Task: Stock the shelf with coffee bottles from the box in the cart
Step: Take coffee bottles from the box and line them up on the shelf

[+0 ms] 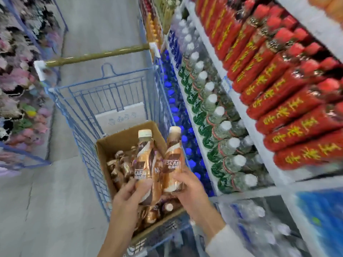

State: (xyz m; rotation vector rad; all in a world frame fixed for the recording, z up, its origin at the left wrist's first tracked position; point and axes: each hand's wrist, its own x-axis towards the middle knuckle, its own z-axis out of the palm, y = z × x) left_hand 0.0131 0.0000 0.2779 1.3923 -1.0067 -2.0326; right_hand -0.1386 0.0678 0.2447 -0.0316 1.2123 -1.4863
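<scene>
Head view: left hand (pixel 130 194) grips one Nescafé bottle (pixel 143 164) and right hand (pixel 188 190) grips a second Nescafé bottle (pixel 173 160), both upright above the cardboard box (pixel 120 140) in the blue cart (pixel 111 93) (more bottles lie inside). Keep them upright on the way to the shelf (pixel 252 128), labels facing out.

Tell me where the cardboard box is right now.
Head view, lower centre: the cardboard box sits inside the blue cart, left of the blue-capped bottles, its near end under the left hand and right hand, each gripping a coffee bottle.
</scene>
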